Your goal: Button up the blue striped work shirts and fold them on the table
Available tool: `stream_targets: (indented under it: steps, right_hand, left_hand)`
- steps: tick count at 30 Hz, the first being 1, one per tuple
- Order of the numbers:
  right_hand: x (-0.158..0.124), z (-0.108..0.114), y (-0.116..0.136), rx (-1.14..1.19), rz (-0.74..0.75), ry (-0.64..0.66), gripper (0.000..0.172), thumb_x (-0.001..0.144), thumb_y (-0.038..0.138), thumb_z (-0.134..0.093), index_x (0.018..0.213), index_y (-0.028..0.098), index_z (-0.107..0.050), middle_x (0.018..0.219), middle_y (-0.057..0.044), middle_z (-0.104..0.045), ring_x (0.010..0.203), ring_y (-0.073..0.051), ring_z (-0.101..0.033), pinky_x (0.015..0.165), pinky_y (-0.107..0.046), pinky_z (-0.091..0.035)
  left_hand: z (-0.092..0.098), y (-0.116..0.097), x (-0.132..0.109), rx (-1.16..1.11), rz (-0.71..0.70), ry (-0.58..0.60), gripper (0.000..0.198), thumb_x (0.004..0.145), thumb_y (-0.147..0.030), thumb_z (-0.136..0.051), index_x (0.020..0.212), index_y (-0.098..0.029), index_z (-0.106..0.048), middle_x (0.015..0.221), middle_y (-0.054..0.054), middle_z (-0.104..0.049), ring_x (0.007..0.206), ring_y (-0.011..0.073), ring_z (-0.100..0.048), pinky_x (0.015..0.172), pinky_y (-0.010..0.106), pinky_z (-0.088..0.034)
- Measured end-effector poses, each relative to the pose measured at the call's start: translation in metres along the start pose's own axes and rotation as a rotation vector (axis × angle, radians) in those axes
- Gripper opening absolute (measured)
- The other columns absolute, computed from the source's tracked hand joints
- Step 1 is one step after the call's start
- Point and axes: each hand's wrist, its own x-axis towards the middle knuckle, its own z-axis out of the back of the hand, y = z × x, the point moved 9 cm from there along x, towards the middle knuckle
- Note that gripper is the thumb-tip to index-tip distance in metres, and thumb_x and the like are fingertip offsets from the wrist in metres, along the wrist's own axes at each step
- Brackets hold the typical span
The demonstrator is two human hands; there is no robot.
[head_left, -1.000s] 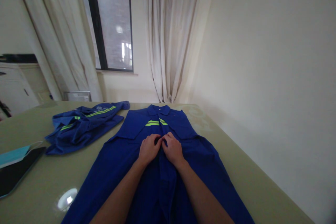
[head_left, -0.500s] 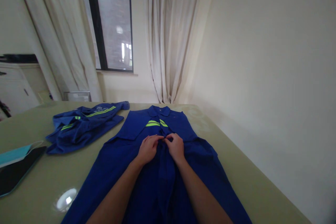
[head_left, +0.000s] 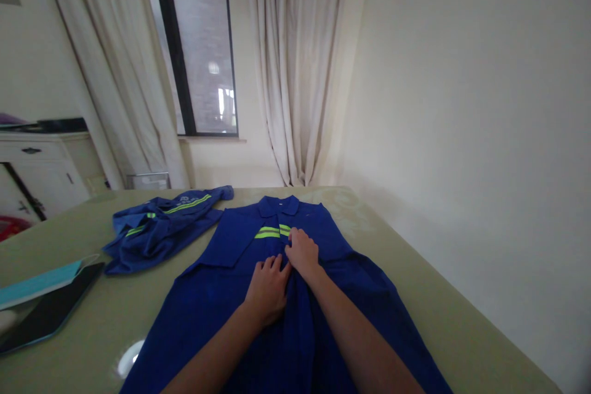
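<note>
Head view. Before me a blue collared garment (head_left: 212,314) lies spread front up on a glossy green table (head_left: 415,301), its collar (head_left: 278,206) toward the window and its near part running out of view at the lower edge. Half a second earlier both hands met at one level on the front opening, below the yellow-green stripes (head_left: 267,233). Now the right hand (head_left: 303,250) has moved up to the stripe on its own side, fingers curled over the edge of the opening; whether it pinches the cloth I cannot tell. The left hand (head_left: 268,288) lies lower and nearer, palm down across the opening, fingers bent and slightly spread; its grip, too, cannot be made out. The view has also shifted, showing more of the white cabinet (head_left: 46,166) and a red object (head_left: 13,226) beside it.

Surface: left of the garment, a second blue garment (head_left: 159,240) lies crumpled, its stripes showing. Nearer, a light-blue face mask (head_left: 41,283) partly overlaps a flat black slab (head_left: 60,314). A bright reflection marks the tabletop.

Room: pale curtains (head_left: 295,61) flank a dark-framed window (head_left: 203,49); a plain pale wall (head_left: 462,104) rises along the right.
</note>
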Motion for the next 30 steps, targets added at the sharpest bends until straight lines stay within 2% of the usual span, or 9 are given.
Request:
stream_targets:
  steps: [3,6,9,12,17,21,24,28,30]
  right_hand:
    - [-0.001,-0.001,0.002,0.123,0.033,-0.081,0.037,0.087,0.015,-0.052,0.122,0.028,-0.056,0.120,-0.005,-0.065,0.091,-0.021,-0.070,0.071,-0.029,-0.044]
    - [-0.003,-0.004,-0.011,0.319,0.003,-0.161,0.034,0.089,0.011,-0.045,0.118,0.028,-0.053,0.113,-0.002,-0.068,0.099,-0.020,-0.067,0.077,-0.028,-0.044]
    - [-0.003,-0.006,-0.019,0.397,-0.004,-0.183,0.036,0.088,0.006,-0.042,0.113,0.027,-0.057,0.110,-0.001,-0.068,0.102,-0.018,-0.066,0.080,-0.026,-0.043]
    - [-0.001,-0.011,-0.017,0.352,0.007,-0.124,0.034,0.091,0.009,-0.043,0.104,0.028,-0.067,0.112,-0.001,-0.067,0.094,-0.017,-0.067,0.076,-0.026,-0.043]
    - [0.001,-0.018,-0.014,0.304,-0.020,-0.051,0.018,0.091,0.025,-0.061,0.103,0.029,-0.074,0.111,-0.001,-0.069,0.097,-0.019,-0.067,0.076,-0.026,-0.044]
    - [0.001,-0.020,-0.013,0.270,-0.007,-0.026,0.012,0.091,0.028,-0.064,0.098,0.029,-0.075,0.111,-0.001,-0.069,0.098,-0.019,-0.067,0.076,-0.026,-0.045]
    - [-0.002,-0.016,-0.008,0.261,0.039,-0.060,0.013,0.093,0.029,-0.063,0.101,0.028,-0.073,0.110,-0.001,-0.068,0.096,-0.018,-0.067,0.077,-0.025,-0.045]
    - [-0.006,-0.007,-0.003,0.312,0.086,-0.159,0.017,0.098,0.030,-0.057,0.106,0.027,-0.071,0.112,-0.002,-0.068,0.097,-0.018,-0.067,0.081,-0.025,-0.046]
    - [-0.006,-0.005,-0.003,0.350,0.086,-0.187,0.019,0.100,0.028,-0.053,0.106,0.025,-0.072,0.110,-0.003,-0.068,0.098,-0.018,-0.066,0.085,-0.026,-0.047]
  left_hand:
    - [0.012,0.002,-0.001,-0.024,0.003,-0.003,0.037,0.093,-0.032,-0.047,0.121,-0.020,-0.067,0.128,0.017,-0.068,0.114,0.0345,-0.062,0.095,0.049,-0.048]
    - [0.020,0.027,0.015,-0.130,0.170,-0.020,0.028,0.095,-0.027,-0.042,0.096,-0.023,-0.070,0.103,0.011,-0.074,0.103,0.0284,-0.068,0.090,0.041,-0.049]
    - [0.016,0.053,0.036,-0.187,0.360,-0.056,0.035,0.101,-0.029,-0.033,0.102,-0.021,-0.067,0.097,0.013,-0.075,0.091,0.0295,-0.073,0.080,0.040,-0.051]
    - [0.002,0.064,0.051,-0.226,0.449,-0.075,0.039,0.103,-0.030,-0.028,0.113,-0.017,-0.064,0.097,0.017,-0.075,0.088,0.0314,-0.074,0.076,0.041,-0.052]
    - [-0.014,0.067,0.060,-0.371,0.382,-0.128,0.025,0.101,-0.031,-0.044,0.115,-0.024,-0.064,0.120,0.008,-0.073,0.109,0.0220,-0.069,0.088,0.030,-0.048]
    - [-0.019,0.083,0.061,-0.497,0.403,-0.164,0.017,0.096,-0.029,-0.052,0.104,-0.024,-0.067,0.111,0.004,-0.074,0.101,0.0210,-0.070,0.083,0.029,-0.049]
    - [-0.021,0.093,0.065,-0.599,0.426,-0.213,0.018,0.095,-0.031,-0.053,0.101,-0.025,-0.068,0.104,0.003,-0.076,0.095,0.0213,-0.071,0.082,0.031,-0.051]
    - [-0.018,0.097,0.069,-0.731,0.388,-0.315,0.020,0.094,-0.033,-0.053,0.104,-0.024,-0.069,0.110,0.003,-0.075,0.103,0.0196,-0.070,0.094,0.031,-0.051]
    - [-0.017,0.099,0.069,-0.783,0.373,-0.348,0.022,0.094,-0.034,-0.053,0.104,-0.023,-0.069,0.110,0.004,-0.076,0.104,0.0195,-0.070,0.095,0.031,-0.052]
